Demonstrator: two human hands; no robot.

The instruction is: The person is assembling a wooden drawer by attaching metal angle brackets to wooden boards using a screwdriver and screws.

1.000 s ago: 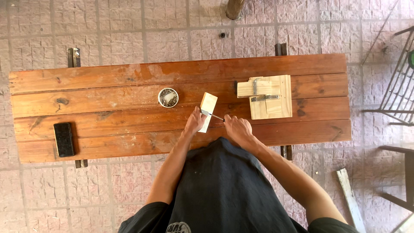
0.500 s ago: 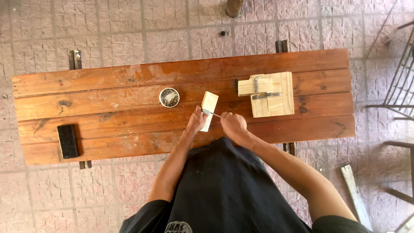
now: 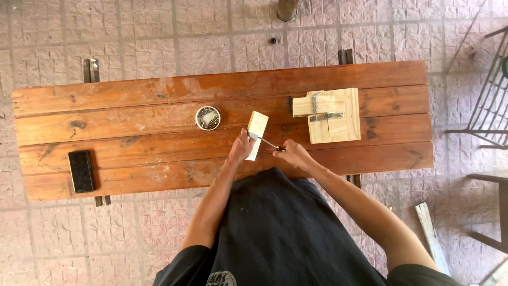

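A small pale wooden block (image 3: 257, 128) lies on the brown plank table (image 3: 137, 106), near its middle. My left hand (image 3: 241, 148) presses on the block's near end, by a small metal piece. My right hand (image 3: 293, 155) grips a thin screwdriver (image 3: 269, 143) whose tip points left at that metal piece on the block. Both forearms reach forward over my dark shirt.
A round tin of small metal parts (image 3: 207, 117) sits left of the block. To the right lies a pale wooden assembly with metal brackets (image 3: 329, 114). A black rectangular object (image 3: 81, 171) rests at the table's left end. A metal chair frame (image 3: 489, 100) stands right.
My right hand has shifted slightly with the screwdriver; the block and my left hand stay in place. The camera view has drifted a little.
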